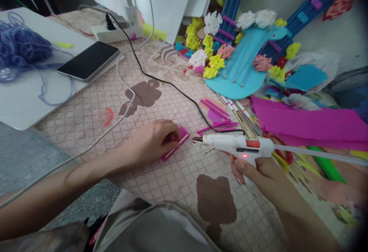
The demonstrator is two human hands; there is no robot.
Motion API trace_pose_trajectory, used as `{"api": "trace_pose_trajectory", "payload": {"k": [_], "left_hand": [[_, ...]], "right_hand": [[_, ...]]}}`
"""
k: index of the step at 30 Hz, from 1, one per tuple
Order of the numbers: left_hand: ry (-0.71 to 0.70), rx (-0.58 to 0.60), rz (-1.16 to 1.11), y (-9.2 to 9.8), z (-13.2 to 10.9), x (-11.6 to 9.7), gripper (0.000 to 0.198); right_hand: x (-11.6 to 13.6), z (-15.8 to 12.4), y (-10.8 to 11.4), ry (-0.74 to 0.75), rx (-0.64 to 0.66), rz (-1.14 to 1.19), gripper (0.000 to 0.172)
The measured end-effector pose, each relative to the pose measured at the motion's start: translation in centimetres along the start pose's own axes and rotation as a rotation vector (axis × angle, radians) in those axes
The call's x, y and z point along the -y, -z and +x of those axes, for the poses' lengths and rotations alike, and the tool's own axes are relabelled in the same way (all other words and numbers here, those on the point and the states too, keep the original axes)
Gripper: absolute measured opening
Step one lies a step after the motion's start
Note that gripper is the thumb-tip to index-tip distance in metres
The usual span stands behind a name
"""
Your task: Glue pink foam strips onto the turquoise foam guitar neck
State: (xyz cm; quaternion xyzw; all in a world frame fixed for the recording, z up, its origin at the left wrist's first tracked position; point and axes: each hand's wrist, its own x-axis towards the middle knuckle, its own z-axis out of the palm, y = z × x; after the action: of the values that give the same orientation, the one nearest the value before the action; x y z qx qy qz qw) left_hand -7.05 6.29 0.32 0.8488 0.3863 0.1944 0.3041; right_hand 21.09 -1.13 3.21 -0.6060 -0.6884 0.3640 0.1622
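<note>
My left hand (pixel 153 139) presses down on a small magenta felt piece (pixel 176 144) with a thin wooden stick lying along it, fingers curled on its left end. My right hand (pixel 258 173) grips the handle of a white hot glue gun (pixel 238 144). Its red light is on and its nozzle points left, a short way from the felt piece. A black cord (pixel 161 81) runs from the gun to the power strip (pixel 115 33).
Rolled magenta felt sticks (pixel 217 123), wooden skewers (pixel 244 120) and a magenta felt sheet (pixel 310 123) lie to the right. A blue felt guitar (pixel 244 72) with paper flowers sits behind. A phone (pixel 87 60) and purple yarn (pixel 20 49) rest on a white board at left.
</note>
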Motion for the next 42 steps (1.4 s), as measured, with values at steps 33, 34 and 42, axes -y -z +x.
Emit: {"api": "trace_pose_trajectory", "payload": {"k": [33,34,42], "left_hand": [[0.028,-0.104,0.03,-0.2,-1.9,-0.1,0.005],[0.027,-0.098,0.042,-0.3,-1.9,-0.1,0.006],[0.041,-0.081,0.045,-0.2,-1.6,0.0,0.008]], "right_hand": [[-0.5,0.5,0.1,-0.014,-0.016,0.156,0.051],[-0.5,0.5,0.1,-0.011,-0.017,0.159,0.05],[-0.1,0.5,0.3,-0.02,-0.037,0.141,0.053]]}}
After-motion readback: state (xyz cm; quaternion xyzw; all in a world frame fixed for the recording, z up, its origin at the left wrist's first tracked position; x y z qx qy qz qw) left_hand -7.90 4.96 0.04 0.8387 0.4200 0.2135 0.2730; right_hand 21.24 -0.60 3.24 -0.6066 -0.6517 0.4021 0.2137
